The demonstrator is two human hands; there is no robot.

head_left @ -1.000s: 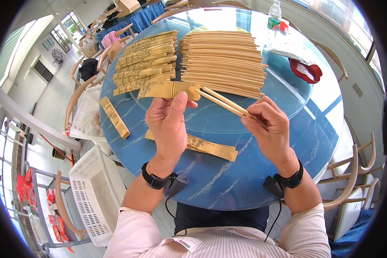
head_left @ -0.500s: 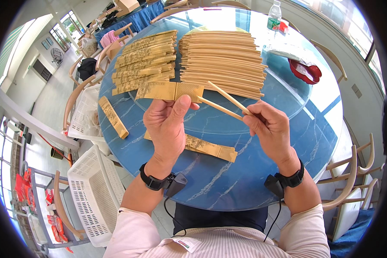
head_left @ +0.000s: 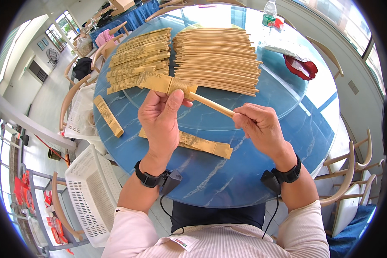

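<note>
My left hand [head_left: 160,122] pinches a printed gold paper chopstick sleeve [head_left: 157,81] between thumb and fingers, above the blue marbled table [head_left: 198,180]. A pair of pale wooden chopsticks [head_left: 213,104] slants from the sleeve's right end to my right hand [head_left: 259,125], whose closed fingers grip the outer ends. The chopsticks' far tips are at the sleeve's mouth; how deep they sit inside is hidden. Beyond the hands lie a broad stack of chopsticks [head_left: 217,62] and, to its left, a heap of gold sleeves [head_left: 137,58]. More sleeves [head_left: 204,143] lie below my hands.
One loose sleeve [head_left: 109,116] lies near the table's left edge. Back right are a water bottle [head_left: 269,15], a white plastic packet [head_left: 286,52] and a red dish [head_left: 300,69]. White plastic baskets [head_left: 91,195] stand left of the table; wooden chairs [head_left: 346,176] surround it.
The two chopsticks, spread apart before, now lie together in line with the sleeve. My right hand has shifted slightly left with them, and the sleeve has tilted downward at its right end.
</note>
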